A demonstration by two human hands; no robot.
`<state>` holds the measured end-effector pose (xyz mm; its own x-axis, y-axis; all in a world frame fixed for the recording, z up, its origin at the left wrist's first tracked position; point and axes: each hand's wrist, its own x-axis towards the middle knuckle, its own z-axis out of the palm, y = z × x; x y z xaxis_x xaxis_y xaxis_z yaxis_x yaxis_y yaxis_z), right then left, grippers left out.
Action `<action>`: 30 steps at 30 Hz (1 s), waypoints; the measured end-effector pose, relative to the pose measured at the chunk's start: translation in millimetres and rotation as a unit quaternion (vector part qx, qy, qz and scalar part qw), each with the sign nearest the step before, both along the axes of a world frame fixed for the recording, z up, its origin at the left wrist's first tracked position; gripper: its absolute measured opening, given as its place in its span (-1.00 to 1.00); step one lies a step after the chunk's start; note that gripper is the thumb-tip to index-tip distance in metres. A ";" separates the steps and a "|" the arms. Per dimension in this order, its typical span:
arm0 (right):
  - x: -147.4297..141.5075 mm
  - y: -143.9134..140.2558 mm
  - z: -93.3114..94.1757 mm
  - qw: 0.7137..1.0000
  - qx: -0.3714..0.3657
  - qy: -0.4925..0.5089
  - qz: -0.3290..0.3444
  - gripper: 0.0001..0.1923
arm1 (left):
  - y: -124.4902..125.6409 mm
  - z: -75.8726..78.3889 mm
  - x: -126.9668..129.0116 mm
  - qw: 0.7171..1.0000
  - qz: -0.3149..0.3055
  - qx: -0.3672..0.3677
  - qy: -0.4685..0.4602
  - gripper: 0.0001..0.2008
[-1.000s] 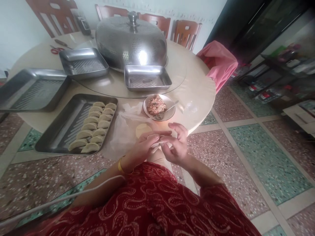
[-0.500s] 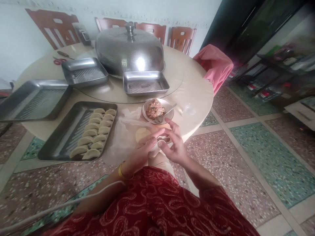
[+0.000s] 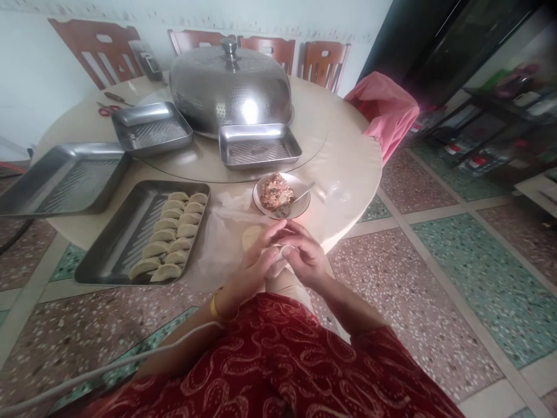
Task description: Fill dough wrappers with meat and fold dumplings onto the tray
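Observation:
Between both hands is a pale dumpling (image 3: 282,253), its edge pinched by thumbs and fingers and partly hidden by them. My left hand (image 3: 256,255) closes on its left side, and my right hand (image 3: 306,255) grips the right side. Just beyond the fingers stands a plate of minced filling (image 3: 277,191) with a spoon (image 3: 303,193) resting in it. A round dumpling wrapper (image 3: 250,237) lies on thin plastic sheeting (image 3: 213,249), left of my hands. Two rows of folded dumplings (image 3: 165,223) sit in a dark metal tray (image 3: 117,232).
Metal trays (image 3: 261,148) surround a large domed steel lid (image 3: 230,81) on the round table (image 3: 348,133). Red scissors (image 3: 108,109) and a knife (image 3: 116,98) lie at the back left. A pink cloth (image 3: 383,110) hangs at the right edge. A white cable (image 3: 130,361) crosses my left forearm.
My right fingers, spread apart before, have curled in around the dumpling. The wrapper, open at the top earlier, is now pressed more closed. My view has shifted slightly.

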<state>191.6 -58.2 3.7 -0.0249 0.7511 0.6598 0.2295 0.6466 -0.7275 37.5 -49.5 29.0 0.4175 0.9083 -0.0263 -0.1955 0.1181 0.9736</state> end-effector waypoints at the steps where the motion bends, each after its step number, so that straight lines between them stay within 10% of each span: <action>1: -0.9 -0.5 -0.2 1.000 -0.012 0.018 0.004 -0.86 | 0.7 1.6 -3.0 1.000 0.014 0.022 0.015 -0.56; 13: -8.8 -11.4 -13.7 0.987 -0.138 0.081 0.016 -0.83 | 10.1 -2.7 -22.9 0.980 0.064 0.092 0.164 -0.85; 30: -8.9 -7.7 1.7 0.999 -0.048 0.005 0.002 -0.88 | 10.9 6.0 -21.7 0.974 0.072 0.179 0.120 -0.92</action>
